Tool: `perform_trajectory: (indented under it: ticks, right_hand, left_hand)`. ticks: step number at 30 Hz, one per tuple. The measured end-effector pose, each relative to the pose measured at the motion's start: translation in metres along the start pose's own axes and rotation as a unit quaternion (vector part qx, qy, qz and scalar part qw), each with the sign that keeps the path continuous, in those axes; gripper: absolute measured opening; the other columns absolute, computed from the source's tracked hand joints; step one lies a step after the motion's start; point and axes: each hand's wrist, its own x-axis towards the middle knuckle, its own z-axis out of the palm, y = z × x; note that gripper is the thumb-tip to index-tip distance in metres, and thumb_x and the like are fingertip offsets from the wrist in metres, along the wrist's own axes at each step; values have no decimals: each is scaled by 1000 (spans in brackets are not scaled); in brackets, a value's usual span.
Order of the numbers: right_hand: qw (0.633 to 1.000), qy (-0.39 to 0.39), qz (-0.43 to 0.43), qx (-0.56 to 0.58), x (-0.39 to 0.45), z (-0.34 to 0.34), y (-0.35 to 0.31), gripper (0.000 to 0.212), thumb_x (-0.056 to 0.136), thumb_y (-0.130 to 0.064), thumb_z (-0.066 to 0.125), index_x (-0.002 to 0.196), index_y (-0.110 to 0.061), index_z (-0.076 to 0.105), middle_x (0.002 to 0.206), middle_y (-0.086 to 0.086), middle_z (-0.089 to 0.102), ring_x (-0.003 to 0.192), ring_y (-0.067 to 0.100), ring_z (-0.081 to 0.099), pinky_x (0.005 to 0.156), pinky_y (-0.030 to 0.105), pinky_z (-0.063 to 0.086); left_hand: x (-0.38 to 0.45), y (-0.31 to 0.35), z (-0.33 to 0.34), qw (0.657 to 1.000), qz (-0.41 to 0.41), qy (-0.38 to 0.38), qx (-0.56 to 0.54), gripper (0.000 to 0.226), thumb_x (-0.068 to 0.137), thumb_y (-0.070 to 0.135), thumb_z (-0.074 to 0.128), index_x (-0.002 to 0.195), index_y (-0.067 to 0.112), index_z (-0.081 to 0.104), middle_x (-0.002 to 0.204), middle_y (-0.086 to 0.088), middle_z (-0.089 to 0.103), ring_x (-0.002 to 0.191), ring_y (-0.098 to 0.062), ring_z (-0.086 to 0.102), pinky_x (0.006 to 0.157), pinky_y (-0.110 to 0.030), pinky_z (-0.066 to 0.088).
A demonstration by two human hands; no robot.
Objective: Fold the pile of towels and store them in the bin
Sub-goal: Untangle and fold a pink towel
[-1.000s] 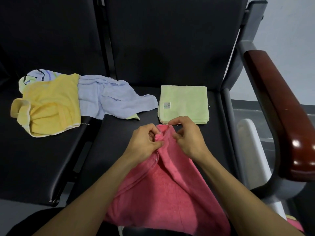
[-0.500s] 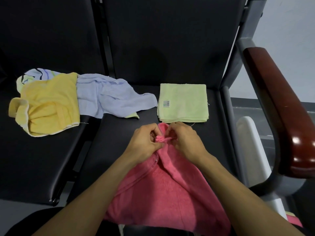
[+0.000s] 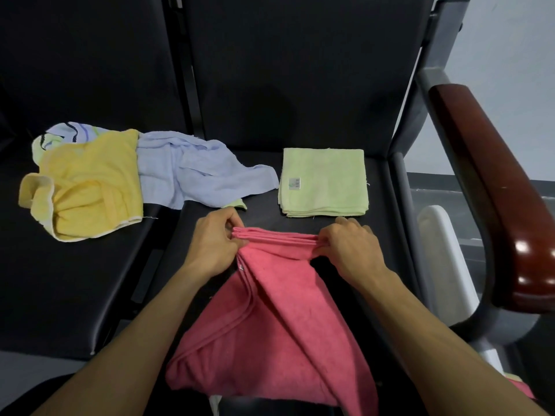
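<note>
In the head view I have my left hand (image 3: 214, 244) and right hand (image 3: 350, 247) each pinching an end of the pink towel's (image 3: 270, 325) layered edge at frame centre, mid-fold, and I judge the next move needs laying it flat below the folded green towel (image 3: 324, 181).

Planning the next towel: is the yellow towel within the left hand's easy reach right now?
Probably not yet: the left hand pinches the pink towel, as does the right hand. The path to the yellow towel looks unobstructed.
</note>
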Motion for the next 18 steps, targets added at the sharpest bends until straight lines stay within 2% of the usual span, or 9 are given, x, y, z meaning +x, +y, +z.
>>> perform_trajectory:
  ticks: [6, 8, 10, 11, 13, 15, 18]
  right_hand:
    - [998, 41, 12, 46, -1, -11, 0, 15, 87, -40, 68, 98, -33, 76, 100, -3, 65, 104, 23, 57, 86, 37, 35]
    - [997, 45, 8, 56, -2, -13, -1, 13, 86, -38, 70, 94, -32, 77, 97, -5, 64, 100, 22, 58, 81, 35, 34]
    - [993, 35, 9, 111, -2, -15, -1, 7, 85, -35, 74, 88, -30, 79, 87, -10, 61, 87, 18, 59, 72, 32, 37]
    - [987, 32, 12, 157, -2, -17, 0, 4, 84, -32, 76, 83, -29, 79, 81, -11, 62, 80, 15, 60, 68, 32, 42]
    - [971, 45, 14, 234, -2, -18, 1, 7, 82, -27, 81, 75, -27, 80, 74, -10, 68, 71, 11, 63, 65, 31, 51]
    - [953, 59, 22, 297, -1, -21, 0, 10, 79, -22, 84, 70, -23, 78, 72, -11, 71, 70, 5, 66, 68, 24, 53]
    - [925, 56, 38, 373, 0, -22, -1, 14, 76, -16, 86, 66, -21, 77, 65, -11, 72, 68, 4, 68, 67, 18, 53]
  left_hand:
    - [2, -13, -5, 999, -28, 16, -6, 21, 75, -6, 79, 74, 10, 66, 58, 6, 56, 47, 2, 50, 50, -10, 40]
    - [3, -14, -5, 999, -31, 21, -11, 19, 76, -6, 79, 75, 9, 67, 59, 5, 58, 47, 3, 50, 50, -10, 41]
    - [6, -17, -5, 998, -47, 22, -28, 19, 77, -6, 78, 77, 9, 67, 64, 2, 61, 51, 3, 53, 55, -12, 45]
    - [8, -19, -6, 996, -62, 20, -52, 19, 78, -6, 78, 78, 10, 67, 67, 0, 64, 54, 1, 55, 61, -19, 52]
    - [11, -22, -8, 987, -97, 8, -125, 20, 79, -8, 77, 78, 9, 66, 74, -6, 67, 69, -13, 64, 76, -37, 60]
    - [12, -22, -8, 976, -118, 2, -185, 22, 81, -12, 73, 77, 7, 64, 76, -10, 66, 78, -25, 64, 78, -42, 59]
    - [13, -23, -6, 969, -126, 8, -214, 23, 81, -14, 72, 77, 6, 63, 76, -12, 65, 80, -27, 63, 80, -44, 58]
